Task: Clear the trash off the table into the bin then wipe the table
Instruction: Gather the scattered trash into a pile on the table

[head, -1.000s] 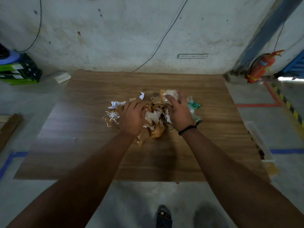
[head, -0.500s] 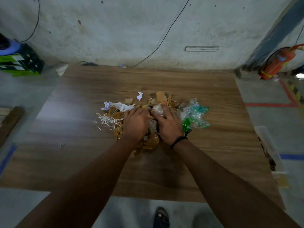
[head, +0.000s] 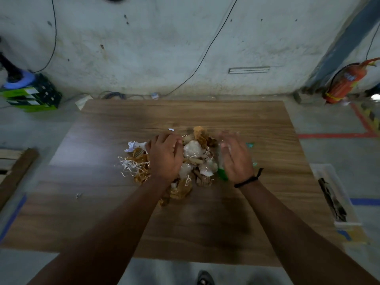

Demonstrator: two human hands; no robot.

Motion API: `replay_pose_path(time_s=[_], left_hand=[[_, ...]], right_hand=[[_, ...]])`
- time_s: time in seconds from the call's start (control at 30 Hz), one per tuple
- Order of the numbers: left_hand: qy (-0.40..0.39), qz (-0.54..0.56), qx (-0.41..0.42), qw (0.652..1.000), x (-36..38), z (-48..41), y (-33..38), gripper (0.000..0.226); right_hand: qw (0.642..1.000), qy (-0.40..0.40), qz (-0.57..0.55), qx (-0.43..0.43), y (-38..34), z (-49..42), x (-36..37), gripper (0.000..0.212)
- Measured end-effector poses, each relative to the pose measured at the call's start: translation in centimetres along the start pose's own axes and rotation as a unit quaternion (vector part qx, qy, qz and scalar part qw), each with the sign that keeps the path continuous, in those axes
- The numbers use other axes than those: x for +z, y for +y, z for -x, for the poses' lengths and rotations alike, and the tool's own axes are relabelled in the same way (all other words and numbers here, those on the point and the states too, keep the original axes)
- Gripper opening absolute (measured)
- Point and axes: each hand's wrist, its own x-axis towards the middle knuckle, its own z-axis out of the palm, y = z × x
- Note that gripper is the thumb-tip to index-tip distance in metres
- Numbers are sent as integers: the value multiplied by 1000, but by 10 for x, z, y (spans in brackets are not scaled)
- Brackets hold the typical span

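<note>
A heap of trash [head: 193, 155] lies in the middle of the wooden table [head: 236, 219]: brown paper scraps, clear plastic wrap, white shredded strips and a crumpled white paper [head: 133, 145] at its left. My left hand [head: 165, 156] lies on the left part of the heap, fingers spread and fairly straight. My right hand [head: 236, 158] is at the heap's right side, fingers straight and blurred, over a green and clear plastic bag [head: 223, 174] that it mostly hides. No bin or cloth is in sight.
A tiny white scrap [head: 78, 195] lies on the table's left. A shallow clear tray [head: 333, 194] sits on the floor by the right edge. A fire extinguisher [head: 347, 81] stands back right, green boxes [head: 30, 97] back left, cables along the wall.
My right hand has moved right, from the middle of the heap onto the green plastic bag. My left hand has shifted slightly forward over the heap. The camera has come closer.
</note>
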Motion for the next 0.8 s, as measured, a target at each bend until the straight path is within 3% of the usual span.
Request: replay_pose_path(time_s=[0.2,0.43,0.57,0.67,0.8], left_hand=[[-142,126,-105,976,26,-38,15,50],[-291,123,-118,941,50,-67,-16,73],[-355,111,-153,916,85,-65,-45,92],[-384,126,-153,902,88,-63,-41,89],[-375,185,-160,894,81,-53,-29,68]], right_hand=[[984,57,-18,167,50,-18,-29,71],[977,-33,8,213,60,-8,1,72],[972,-38,1,230,45,4,41,90],[966,-17,-25,258,27,8,66,98],[961,-13,-54,272,12,8,90,87]])
